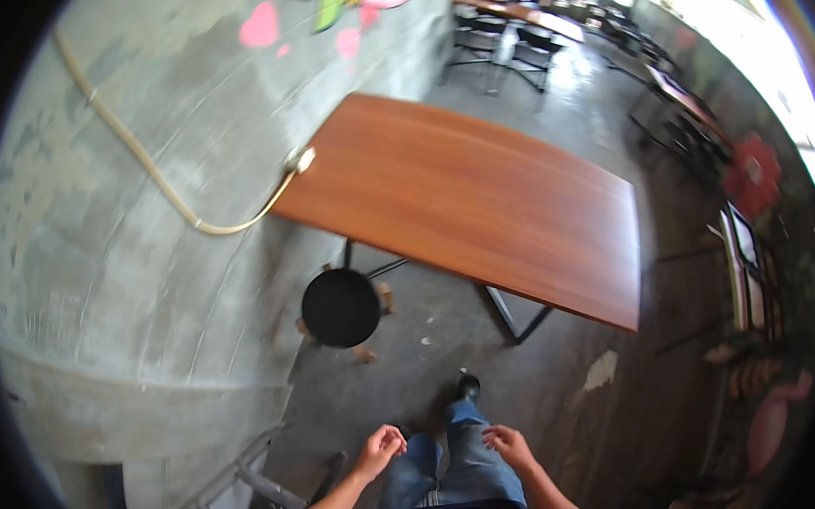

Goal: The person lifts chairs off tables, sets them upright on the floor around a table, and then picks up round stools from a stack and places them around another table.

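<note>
My left hand [381,450] hovers over my left thigh, its fingers loosely bent and nothing visible in them. Above the other thigh, my right hand [509,447] also hangs with slack, partly spread fingers and holds nothing that I can see. Both hands are apart from the furniture. In front of me stands a brown wooden table [478,201] with black metal legs. A round black stool [341,307] is tucked near its left front corner, and is the closest thing ahead of my left hand.
A grey concrete wall [153,266] with a pale cable [163,183] runs along the left. Metal rails [258,484] stand low on the left. Farther back is another table [520,13] with black chairs. Framed items [745,267] lean at the right.
</note>
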Demonstrator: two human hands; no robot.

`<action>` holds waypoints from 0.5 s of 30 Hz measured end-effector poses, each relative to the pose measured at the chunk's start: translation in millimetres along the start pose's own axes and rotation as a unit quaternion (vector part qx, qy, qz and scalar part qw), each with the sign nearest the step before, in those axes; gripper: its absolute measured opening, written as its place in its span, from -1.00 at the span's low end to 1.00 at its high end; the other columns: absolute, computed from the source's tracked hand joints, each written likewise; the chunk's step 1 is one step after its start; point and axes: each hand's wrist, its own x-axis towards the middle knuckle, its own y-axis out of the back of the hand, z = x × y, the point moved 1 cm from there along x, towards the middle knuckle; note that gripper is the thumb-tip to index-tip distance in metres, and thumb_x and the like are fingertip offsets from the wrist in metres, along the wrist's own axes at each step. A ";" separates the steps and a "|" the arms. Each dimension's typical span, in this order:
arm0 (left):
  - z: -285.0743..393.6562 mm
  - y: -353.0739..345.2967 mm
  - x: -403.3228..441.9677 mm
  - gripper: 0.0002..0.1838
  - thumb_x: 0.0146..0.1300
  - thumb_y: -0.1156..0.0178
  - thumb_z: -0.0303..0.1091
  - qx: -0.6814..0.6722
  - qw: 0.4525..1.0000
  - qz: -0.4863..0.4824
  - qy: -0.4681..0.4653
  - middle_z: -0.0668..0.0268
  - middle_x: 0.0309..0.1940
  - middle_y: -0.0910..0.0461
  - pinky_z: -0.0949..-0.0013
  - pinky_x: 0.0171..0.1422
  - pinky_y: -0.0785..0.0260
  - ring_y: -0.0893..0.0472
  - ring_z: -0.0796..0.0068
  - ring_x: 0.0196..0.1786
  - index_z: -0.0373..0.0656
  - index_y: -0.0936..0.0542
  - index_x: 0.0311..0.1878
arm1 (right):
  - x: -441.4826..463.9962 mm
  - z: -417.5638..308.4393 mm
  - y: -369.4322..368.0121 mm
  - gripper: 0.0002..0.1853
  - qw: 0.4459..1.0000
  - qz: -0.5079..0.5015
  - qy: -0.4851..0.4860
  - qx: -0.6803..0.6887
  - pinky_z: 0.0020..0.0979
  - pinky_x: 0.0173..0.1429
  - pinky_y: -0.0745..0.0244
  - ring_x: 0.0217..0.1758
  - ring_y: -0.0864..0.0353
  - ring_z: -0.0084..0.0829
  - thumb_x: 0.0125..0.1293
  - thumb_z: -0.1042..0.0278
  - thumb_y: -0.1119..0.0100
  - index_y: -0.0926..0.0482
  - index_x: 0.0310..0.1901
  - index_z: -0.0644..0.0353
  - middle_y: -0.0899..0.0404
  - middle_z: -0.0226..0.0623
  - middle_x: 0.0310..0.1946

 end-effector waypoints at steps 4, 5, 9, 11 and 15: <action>-9.3 -56.4 -18.3 -0.96 0.36 -0.05 -0.49 0.094 0.986 -0.134 0.028 0.33 -0.29 -0.57 0.50 -0.16 -0.43 -0.60 0.56 -0.24 -0.13 -0.42 -0.18 | -100.2 -0.2 -4.6 -0.77 1.000 0.022 -0.019 -0.009 -0.47 -0.08 -0.52 -0.24 -0.64 -0.54 0.36 0.42 -0.05 -0.59 -0.01 0.22 -0.68 -0.33 -0.27; -5.9 -69.7 -21.4 -0.96 0.36 -0.07 -0.49 0.106 0.982 -0.156 0.031 0.34 -0.28 -0.57 0.51 -0.14 -0.44 -0.60 0.56 -0.23 -0.13 -0.42 -0.17 | -122.9 -8.7 -2.9 -0.77 0.999 0.030 -0.022 0.003 -0.47 -0.08 -0.52 -0.22 -0.65 -0.55 0.38 0.38 -0.06 -0.60 -0.01 0.19 -0.68 -0.33 -0.26; 10.7 -123.4 -38.2 -0.94 0.35 -0.10 -0.49 0.140 0.973 -0.182 -0.020 0.33 -0.31 -0.57 0.49 -0.11 -0.47 -0.59 0.58 -0.23 -0.14 -0.43 -0.17 | -180.7 33.1 9.0 -0.72 0.997 0.065 -0.009 0.049 -0.45 -0.02 -0.51 -0.18 -0.64 -0.55 0.37 0.26 -0.10 -0.60 0.02 0.19 -0.68 -0.34 -0.23; 0.1 -146.4 -46.8 -0.95 0.35 -0.11 -0.47 0.153 0.969 -0.187 -0.045 0.32 -0.33 -0.57 0.48 -0.10 -0.47 -0.58 0.58 -0.25 -0.15 -0.43 -0.19 | -204.1 64.2 21.1 -0.72 0.995 0.088 0.004 0.037 -0.41 -0.03 -0.53 -0.16 -0.67 -0.47 0.35 0.26 -0.11 -0.60 0.02 0.16 -0.69 -0.28 -0.22; -24.4 -226.1 -87.1 -0.94 0.35 -0.11 -0.47 0.195 0.955 -0.215 -0.060 0.33 -0.32 -0.56 0.49 -0.11 -0.45 -0.57 0.58 -0.25 -0.14 -0.42 -0.19 | -285.2 126.0 55.2 -0.71 0.984 0.178 0.018 -0.021 -0.35 -0.01 -0.54 -0.15 -0.69 -0.36 0.31 0.27 -0.12 -0.59 0.03 0.13 -0.69 -0.22 -0.22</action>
